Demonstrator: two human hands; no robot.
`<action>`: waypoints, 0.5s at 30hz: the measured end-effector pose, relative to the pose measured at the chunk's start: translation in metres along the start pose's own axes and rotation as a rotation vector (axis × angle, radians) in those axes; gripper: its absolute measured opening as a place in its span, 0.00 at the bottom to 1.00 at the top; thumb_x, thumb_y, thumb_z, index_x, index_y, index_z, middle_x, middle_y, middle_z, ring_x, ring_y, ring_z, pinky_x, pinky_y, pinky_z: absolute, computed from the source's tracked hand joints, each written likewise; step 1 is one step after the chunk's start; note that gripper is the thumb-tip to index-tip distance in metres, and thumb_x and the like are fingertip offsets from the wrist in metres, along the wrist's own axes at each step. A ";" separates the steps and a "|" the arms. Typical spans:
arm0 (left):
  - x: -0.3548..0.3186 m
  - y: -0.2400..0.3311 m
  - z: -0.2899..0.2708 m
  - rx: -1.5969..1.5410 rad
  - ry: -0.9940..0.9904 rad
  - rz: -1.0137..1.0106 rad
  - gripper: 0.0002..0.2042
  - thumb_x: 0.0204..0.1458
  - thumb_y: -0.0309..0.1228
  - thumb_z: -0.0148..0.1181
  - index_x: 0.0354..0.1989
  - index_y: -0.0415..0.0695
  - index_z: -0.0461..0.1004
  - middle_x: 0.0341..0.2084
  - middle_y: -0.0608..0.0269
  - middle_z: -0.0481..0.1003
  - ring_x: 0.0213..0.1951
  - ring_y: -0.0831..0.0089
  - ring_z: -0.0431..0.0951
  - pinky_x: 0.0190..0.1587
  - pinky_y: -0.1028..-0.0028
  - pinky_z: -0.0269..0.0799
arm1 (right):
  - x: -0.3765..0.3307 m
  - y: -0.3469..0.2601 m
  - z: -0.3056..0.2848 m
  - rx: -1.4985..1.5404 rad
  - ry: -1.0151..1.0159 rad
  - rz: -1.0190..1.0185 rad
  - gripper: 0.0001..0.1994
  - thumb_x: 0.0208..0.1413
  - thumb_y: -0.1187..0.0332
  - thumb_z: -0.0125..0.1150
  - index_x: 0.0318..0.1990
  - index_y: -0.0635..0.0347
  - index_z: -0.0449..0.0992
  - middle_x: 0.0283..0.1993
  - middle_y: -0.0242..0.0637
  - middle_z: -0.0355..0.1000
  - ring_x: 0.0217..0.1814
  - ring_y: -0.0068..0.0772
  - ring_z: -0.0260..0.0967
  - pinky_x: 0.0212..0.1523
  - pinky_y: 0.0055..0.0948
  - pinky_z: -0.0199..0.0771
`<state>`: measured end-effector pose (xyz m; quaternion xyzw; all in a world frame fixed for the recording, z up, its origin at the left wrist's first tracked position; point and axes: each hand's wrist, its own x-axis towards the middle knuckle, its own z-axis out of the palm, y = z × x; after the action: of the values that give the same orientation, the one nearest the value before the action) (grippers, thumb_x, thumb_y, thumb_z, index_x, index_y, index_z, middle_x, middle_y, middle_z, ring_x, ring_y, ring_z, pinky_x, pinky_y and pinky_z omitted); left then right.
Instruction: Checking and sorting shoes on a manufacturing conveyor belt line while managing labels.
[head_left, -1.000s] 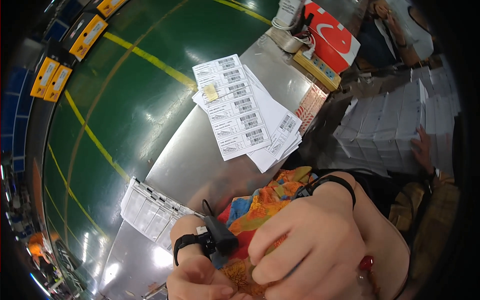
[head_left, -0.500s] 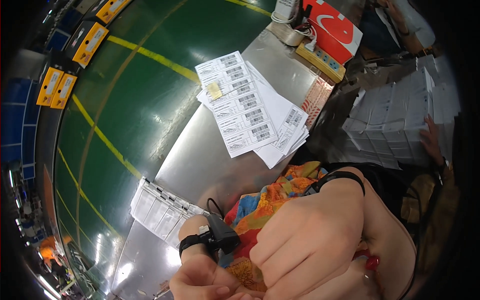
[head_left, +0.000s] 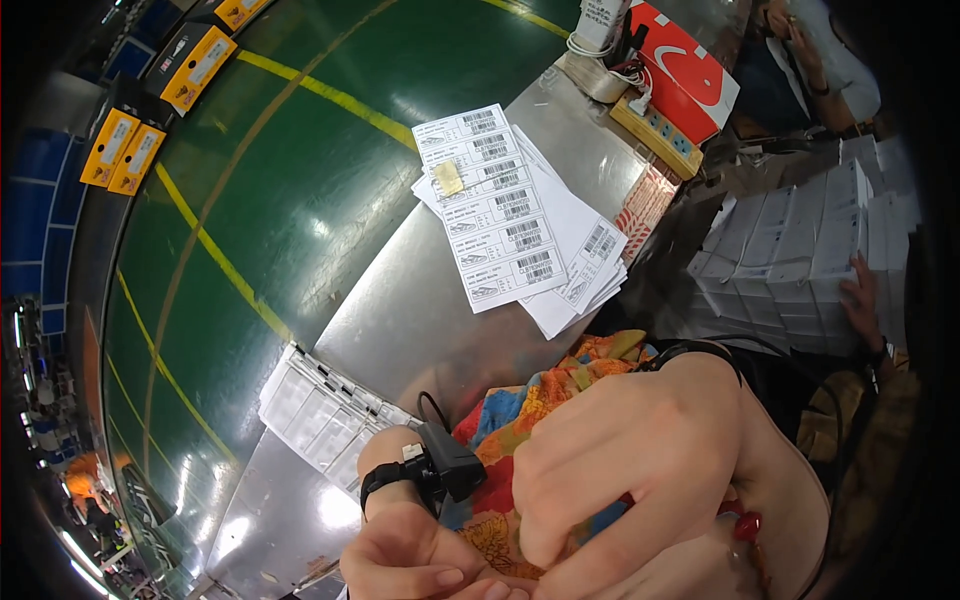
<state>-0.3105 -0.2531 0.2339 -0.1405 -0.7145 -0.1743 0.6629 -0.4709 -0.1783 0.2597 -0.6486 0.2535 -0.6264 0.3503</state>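
Note:
At the lower edge my left hand (head_left: 415,556) lies palm up, its fingers curled in and their tips partly cut off. My right hand (head_left: 625,462) is bent over beside it, knuckles up, fingers closed toward the left fingertips. Whatever lies between the fingers is hidden by the hand and the picture's edge. A black device (head_left: 445,470) is strapped to my left wrist. Behind the hands lies colourful patterned cloth (head_left: 545,392). The nearest papers are overlapping white label sheets (head_left: 545,240) with barcodes, on a metal tabletop, a small yellowish piece (head_left: 448,179) on top.
White bundled packets (head_left: 325,410) stand left of my hands. A yellow power strip (head_left: 655,136) and a red box (head_left: 685,65) sit at the far right of the tabletop. A co-worker's hand (head_left: 862,300) touches stacked white bundles (head_left: 790,250). Yellow-and-black boxes (head_left: 195,75) line the far left.
My right hand's fingers have spread slightly, leaving a gap where cloth shows through. My left hand has hardly moved. The tabletop and sheets have shifted a little to the right in view.

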 end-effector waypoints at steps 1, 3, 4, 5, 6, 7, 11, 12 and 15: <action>0.001 0.000 0.001 -0.030 -0.018 -0.042 0.06 0.48 0.28 0.63 0.28 0.58 0.77 0.24 0.82 0.68 0.30 0.86 0.68 0.35 0.80 0.60 | 0.001 0.000 0.005 -0.015 0.130 -0.057 0.04 0.50 0.72 0.62 0.28 0.63 0.76 0.26 0.34 0.68 0.25 0.35 0.65 0.23 0.31 0.65; 0.001 0.000 0.023 0.104 0.156 -0.012 0.06 0.47 0.28 0.63 0.28 0.59 0.77 0.23 0.82 0.68 0.30 0.86 0.68 0.34 0.80 0.60 | 0.001 0.002 0.007 -0.056 0.099 -0.082 0.04 0.49 0.72 0.61 0.28 0.63 0.76 0.26 0.34 0.68 0.25 0.35 0.65 0.24 0.31 0.65; 0.000 -0.001 0.030 0.236 0.329 0.018 0.06 0.47 0.28 0.63 0.27 0.59 0.77 0.23 0.82 0.67 0.29 0.86 0.68 0.34 0.80 0.60 | 0.001 0.005 0.008 -0.096 0.071 -0.108 0.04 0.48 0.72 0.61 0.28 0.63 0.75 0.27 0.33 0.68 0.26 0.35 0.66 0.25 0.32 0.65; -0.001 -0.001 0.030 0.233 0.329 0.015 0.06 0.47 0.28 0.63 0.27 0.59 0.77 0.23 0.82 0.67 0.29 0.86 0.68 0.34 0.80 0.60 | 0.000 0.005 0.007 -0.099 0.074 -0.105 0.04 0.48 0.72 0.61 0.28 0.63 0.75 0.27 0.33 0.68 0.26 0.35 0.66 0.25 0.32 0.65; -0.001 -0.002 0.030 0.214 0.302 0.011 0.06 0.47 0.28 0.63 0.27 0.59 0.77 0.23 0.82 0.67 0.29 0.86 0.68 0.34 0.80 0.60 | 0.000 0.004 0.006 -0.104 0.071 -0.110 0.04 0.48 0.72 0.61 0.28 0.63 0.75 0.27 0.34 0.68 0.26 0.35 0.66 0.25 0.32 0.65; -0.001 -0.002 0.028 0.194 0.274 0.007 0.06 0.47 0.28 0.63 0.27 0.59 0.77 0.23 0.82 0.67 0.29 0.86 0.68 0.34 0.80 0.60 | -0.001 0.004 0.005 -0.109 0.068 -0.114 0.04 0.48 0.72 0.61 0.28 0.63 0.75 0.27 0.34 0.68 0.26 0.35 0.66 0.25 0.32 0.65; -0.001 -0.001 0.012 0.143 0.162 -0.003 0.06 0.47 0.28 0.63 0.27 0.59 0.77 0.22 0.83 0.67 0.28 0.85 0.68 0.33 0.80 0.60 | 0.000 0.006 0.003 -0.110 0.037 -0.137 0.04 0.49 0.72 0.61 0.28 0.63 0.75 0.27 0.34 0.68 0.26 0.36 0.65 0.25 0.32 0.65; 0.000 -0.001 0.008 0.124 0.137 -0.005 0.06 0.47 0.28 0.63 0.27 0.59 0.76 0.22 0.83 0.67 0.28 0.85 0.68 0.33 0.80 0.60 | 0.000 0.005 0.003 -0.116 0.031 -0.142 0.04 0.49 0.72 0.60 0.28 0.63 0.75 0.27 0.34 0.68 0.26 0.36 0.65 0.26 0.32 0.65; 0.000 -0.001 0.001 0.074 0.052 -0.013 0.06 0.47 0.28 0.63 0.27 0.60 0.76 0.22 0.83 0.67 0.28 0.85 0.68 0.33 0.79 0.60 | -0.001 0.005 -0.001 -0.124 0.018 -0.159 0.04 0.49 0.72 0.60 0.28 0.63 0.75 0.27 0.34 0.67 0.26 0.36 0.65 0.26 0.32 0.65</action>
<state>-0.3120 -0.2533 0.2336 -0.1068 -0.7037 -0.1559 0.6849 -0.4709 -0.1809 0.2548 -0.6816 0.2424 -0.6411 0.2563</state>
